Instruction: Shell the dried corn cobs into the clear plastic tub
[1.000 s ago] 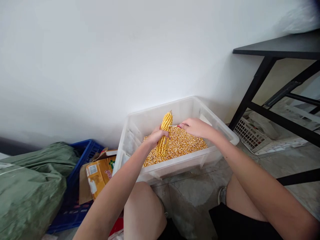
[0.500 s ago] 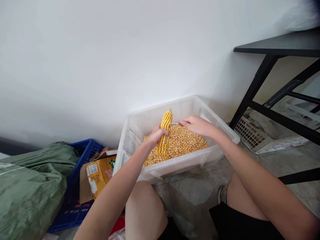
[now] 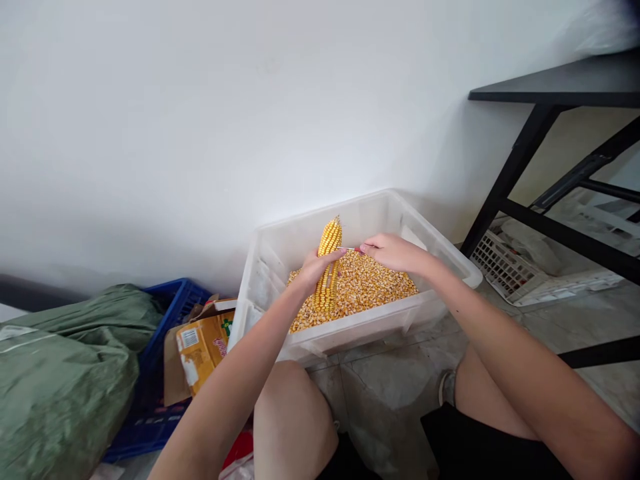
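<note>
My left hand [image 3: 316, 268] is closed around an ear of corn [image 3: 330, 235], its tip pointing up and away from me. Some kernel rows on the lower part are gone, leaving gaps. A thin metal tool with a red handle [image 3: 358, 250] is gripped in my right hand [image 3: 384, 249]; it looks like a screwdriver. Its shaft reaches the right side of the cob beside my left thumb, and the very tip cannot be made out. Both hands are above a white plastic bin [image 3: 345, 333] that holds loose yellow corn kernels [image 3: 373, 285].
A white wall stands behind the bin. On the left lie a green sack [image 3: 65, 380], a blue crate [image 3: 145, 427] and a yellow cardboard box [image 3: 203, 347]. To the right are a black table [image 3: 555, 83] and a white basket [image 3: 505, 263] beneath it.
My left thumb has moved up the cob, from lying across it to beside the tool's shaft. The cob has shifted slightly left. My right hand stays nearly in place.
</note>
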Motion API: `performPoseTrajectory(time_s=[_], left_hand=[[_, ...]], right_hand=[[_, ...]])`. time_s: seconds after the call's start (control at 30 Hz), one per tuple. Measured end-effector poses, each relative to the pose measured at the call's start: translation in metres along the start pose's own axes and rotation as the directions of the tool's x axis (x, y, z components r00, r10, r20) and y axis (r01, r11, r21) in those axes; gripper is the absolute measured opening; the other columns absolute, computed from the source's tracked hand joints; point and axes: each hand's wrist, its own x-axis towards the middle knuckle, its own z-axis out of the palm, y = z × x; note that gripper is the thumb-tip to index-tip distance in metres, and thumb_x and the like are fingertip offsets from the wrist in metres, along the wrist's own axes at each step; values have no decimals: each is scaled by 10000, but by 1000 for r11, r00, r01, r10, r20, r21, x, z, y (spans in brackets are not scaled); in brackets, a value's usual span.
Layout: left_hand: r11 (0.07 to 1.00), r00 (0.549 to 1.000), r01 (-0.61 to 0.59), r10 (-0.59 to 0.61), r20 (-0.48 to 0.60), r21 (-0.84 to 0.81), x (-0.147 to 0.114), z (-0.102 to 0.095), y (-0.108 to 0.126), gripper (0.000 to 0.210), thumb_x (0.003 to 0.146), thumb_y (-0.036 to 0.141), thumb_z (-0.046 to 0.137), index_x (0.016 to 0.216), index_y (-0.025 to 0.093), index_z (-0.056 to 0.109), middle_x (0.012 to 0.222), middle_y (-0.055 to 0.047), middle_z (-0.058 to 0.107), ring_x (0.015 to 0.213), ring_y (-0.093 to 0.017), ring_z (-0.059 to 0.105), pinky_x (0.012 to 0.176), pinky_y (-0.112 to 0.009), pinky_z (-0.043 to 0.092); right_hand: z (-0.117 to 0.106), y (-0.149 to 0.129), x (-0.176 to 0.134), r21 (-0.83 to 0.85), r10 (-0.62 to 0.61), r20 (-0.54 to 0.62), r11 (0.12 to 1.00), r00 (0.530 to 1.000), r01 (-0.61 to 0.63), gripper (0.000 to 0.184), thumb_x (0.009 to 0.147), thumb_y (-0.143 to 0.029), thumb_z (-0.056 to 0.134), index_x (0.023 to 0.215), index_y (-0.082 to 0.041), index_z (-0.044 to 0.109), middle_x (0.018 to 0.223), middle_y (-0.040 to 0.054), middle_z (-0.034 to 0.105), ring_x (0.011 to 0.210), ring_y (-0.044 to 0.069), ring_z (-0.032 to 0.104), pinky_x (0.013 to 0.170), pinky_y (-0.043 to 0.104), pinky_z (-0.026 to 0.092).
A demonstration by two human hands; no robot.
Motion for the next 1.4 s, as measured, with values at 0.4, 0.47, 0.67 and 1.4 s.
performPoseTrajectory(time_s=[0.4, 0.47, 0.67, 1.4], left_hand=[[901, 965, -239, 263, -17, 363, 3, -10, -2, 465, 698, 555, 747, 896, 155, 615, 761, -22, 609, 649, -154, 551, 589, -271, 436], [860, 948, -284, 319, -14, 424, 1, -10, 0, 454, 721, 559, 722, 904, 156, 620, 771, -16, 612, 672, -158, 547, 607, -273, 422], [744, 931, -321, 363, 48, 586, -6, -7, 3, 488, 775, 613, 659, 957, 161, 655, 845, -35, 668, 767, -198, 582, 688, -297, 424], [694, 898, -371, 437, 49, 617, -11, -2, 9, 479, 770, 615, 671, 925, 164, 630, 784, -19, 638, 701, -173, 551, 650, -274, 394]], right_hand=[[16, -20, -12, -51, -101, -4, 994, 995, 100, 329, 1005, -344, 362, 822, -188, 588, 751, 40, 628, 661, 152, 528, 591, 283, 274], [18, -22, -13, -58, -110, -33, 992, 993, 108, 349, 1009, -343, 354, 809, -185, 592, 731, 38, 625, 642, 150, 518, 585, 286, 264], [23, -12, -8, 7, -94, 42, 996, 995, 93, 309, 995, -344, 384, 809, -185, 572, 773, 44, 645, 698, 166, 561, 608, 270, 314], [43, -22, -2, 332, 81, 55, 938, 995, -95, 196, 904, -215, 385, 747, -200, 502, 601, -6, 559, 472, 116, 435, 488, 268, 309]])
